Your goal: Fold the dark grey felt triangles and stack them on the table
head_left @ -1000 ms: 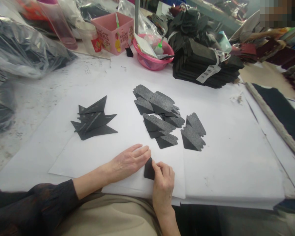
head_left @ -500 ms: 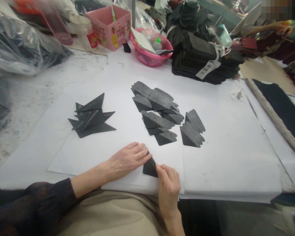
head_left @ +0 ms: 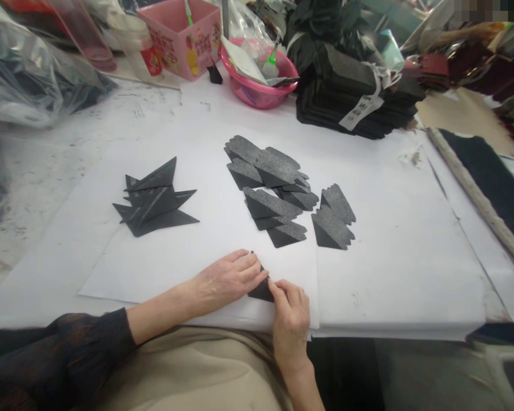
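Observation:
A small black triangular piece [head_left: 262, 291] lies on the white paper near the front edge. My left hand [head_left: 229, 278] rests with its fingertips pressed on the piece's upper left side, the fingers close together. Thumb and forefinger of my right hand [head_left: 291, 311] pinch its right edge. Farther left is a loose pile of black pointed pieces [head_left: 156, 202]. Several grey-and-black pieces with stepped ends [head_left: 278, 166] overlap beyond my hands, and a smaller group of the same kind [head_left: 332, 228] lies to their right.
At the back stand a pink box [head_left: 184, 43], a pink basin [head_left: 259, 94] with items in it, and a tied black stack [head_left: 355, 85]. Plastic-wrapped material [head_left: 29, 74] is at the left, a long rod [head_left: 480, 191] at the right.
My left hand has slid slightly right over the black piece, covering more of it. My right hand has moved a little up and left along its edge. The view has shifted slightly.

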The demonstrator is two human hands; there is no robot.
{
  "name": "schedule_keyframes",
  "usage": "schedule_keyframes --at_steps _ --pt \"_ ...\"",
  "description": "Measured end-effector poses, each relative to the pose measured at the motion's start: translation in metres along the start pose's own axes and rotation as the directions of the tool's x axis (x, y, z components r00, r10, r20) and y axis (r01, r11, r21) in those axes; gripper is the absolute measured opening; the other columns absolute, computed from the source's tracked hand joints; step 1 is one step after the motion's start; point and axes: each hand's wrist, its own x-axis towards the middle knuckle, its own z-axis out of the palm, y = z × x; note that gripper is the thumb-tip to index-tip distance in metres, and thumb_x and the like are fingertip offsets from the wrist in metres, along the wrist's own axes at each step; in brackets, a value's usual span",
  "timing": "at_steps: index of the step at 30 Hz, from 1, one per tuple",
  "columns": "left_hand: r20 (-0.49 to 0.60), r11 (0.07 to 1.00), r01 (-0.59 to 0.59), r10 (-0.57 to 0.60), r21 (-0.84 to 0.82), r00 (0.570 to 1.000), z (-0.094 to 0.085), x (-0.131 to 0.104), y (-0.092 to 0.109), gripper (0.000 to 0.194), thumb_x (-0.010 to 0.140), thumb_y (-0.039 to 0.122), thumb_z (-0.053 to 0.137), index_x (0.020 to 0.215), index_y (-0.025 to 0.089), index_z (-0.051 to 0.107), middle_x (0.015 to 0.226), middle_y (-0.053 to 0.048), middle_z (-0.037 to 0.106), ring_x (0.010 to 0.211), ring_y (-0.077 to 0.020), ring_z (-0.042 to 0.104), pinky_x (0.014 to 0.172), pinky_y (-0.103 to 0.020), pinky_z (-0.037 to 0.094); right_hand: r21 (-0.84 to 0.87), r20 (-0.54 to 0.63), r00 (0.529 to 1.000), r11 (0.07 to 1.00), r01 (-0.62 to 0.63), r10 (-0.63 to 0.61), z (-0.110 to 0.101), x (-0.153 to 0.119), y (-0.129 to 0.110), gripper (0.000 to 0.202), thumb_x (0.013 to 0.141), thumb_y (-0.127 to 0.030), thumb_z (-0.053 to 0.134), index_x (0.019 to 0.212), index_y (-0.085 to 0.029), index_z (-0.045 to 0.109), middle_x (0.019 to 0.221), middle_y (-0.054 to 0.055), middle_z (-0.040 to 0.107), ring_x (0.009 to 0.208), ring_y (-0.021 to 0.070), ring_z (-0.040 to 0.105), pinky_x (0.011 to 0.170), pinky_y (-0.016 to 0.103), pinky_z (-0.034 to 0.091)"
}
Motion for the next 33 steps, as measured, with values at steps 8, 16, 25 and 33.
schedule_keyframes --at_steps 8,16,25,33 --pt "0.007 0.998 0.038 -0.039 0.045 0.999 -0.003 0.003 0.01 0.031 0.096 0.014 0.051 0.127 0.013 0.055 0.116 -0.012 0.062 0.115 -0.028 0.055 0.098 -0.042 0.046 0.067 -0.011 1.0 0.997 -0.026 0.027 -0.013 -0.008 0.012 0.017 0.093 -0.012 0.058 0.103 -0.02 0.069 0.093 0.004 0.065 0.087 0.0138 0.055 0.08 0.029 0.044" --pt "0.034 1.0 0.03 -0.03 0.007 0.999 -0.003 0.012 0.015 0.024 0.096 0.009 0.047 0.119 0.008 0.057 0.117 -0.012 0.06 0.117 -0.0253 0.053 0.1 -0.038 0.045 0.029 0.063 0.998 1.0 -0.01 0.008 -0.016 -0.011 0.011 0.023 0.095 -0.01 0.053 0.11 -0.019 0.067 0.098 0.005 0.064 0.089 0.0144 0.053 0.08 0.03 0.043" --pt "0.006 0.999 0.034 -0.034 -0.014 0.999 -0.004 0.014 0.022 0.025 0.098 0.011 0.042 0.121 0.01 0.055 0.109 -0.011 0.063 0.109 -0.0239 0.058 0.086 -0.036 0.05 0.063 0.055 0.998 0.998 -0.024 0.021 -0.024 -0.014 0.014 0.02 0.095 -0.012 0.055 0.108 -0.02 0.067 0.097 0.004 0.064 0.09 0.0138 0.055 0.082 0.03 0.043" --pt "0.025 0.999 0.051 -0.051 0.013 0.998 -0.005 0.016 0.029 0.024 0.098 0.013 0.045 0.119 0.012 0.056 0.108 -0.012 0.063 0.11 -0.0271 0.058 0.083 -0.037 0.051 0.106 0.089 0.995 0.992 -0.063 0.054 -0.029 -0.017 0.018 0.017 0.093 -0.011 0.057 0.104 -0.021 0.067 0.095 0.003 0.063 0.089 0.0144 0.054 0.081 0.029 0.043"
